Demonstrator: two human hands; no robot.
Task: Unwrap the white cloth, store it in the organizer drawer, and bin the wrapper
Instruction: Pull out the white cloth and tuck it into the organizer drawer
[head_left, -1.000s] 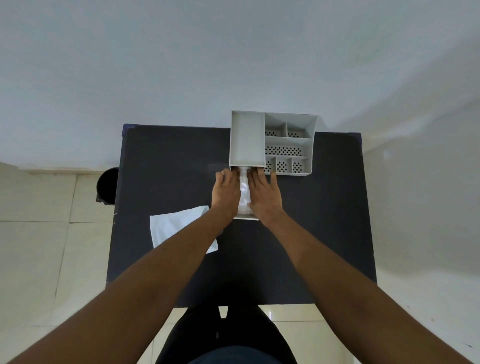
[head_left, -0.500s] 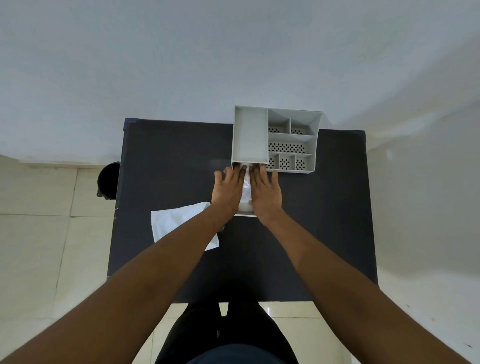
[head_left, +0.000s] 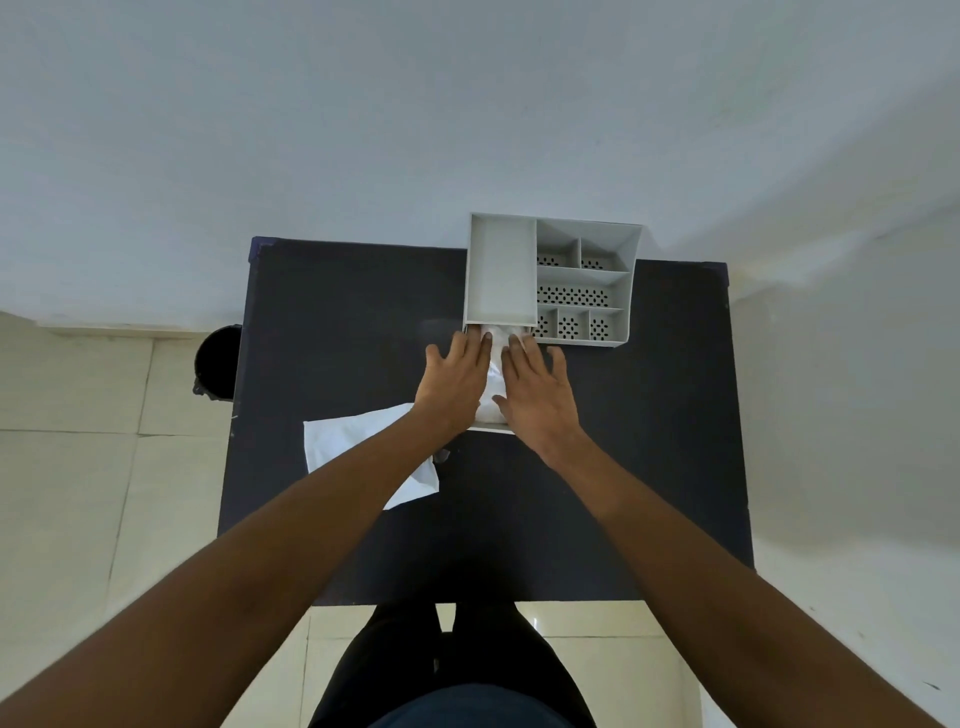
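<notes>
We press the white cloth (head_left: 492, 387) into the pulled-out drawer (head_left: 488, 427), left hand (head_left: 457, 382) and right hand (head_left: 537, 395) flat, fingers spread; its long axis points away from us into the organizer (head_left: 550, 278).

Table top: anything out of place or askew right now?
Only the wrapper: it lies loose and skewed on the table under the left forearm, not in the bin on the floor. Both hands press the cloth flat in the open drawer.

White cloth (head_left: 492, 387), grey organizer (head_left: 501, 270), black table (head_left: 343, 322)
</notes>
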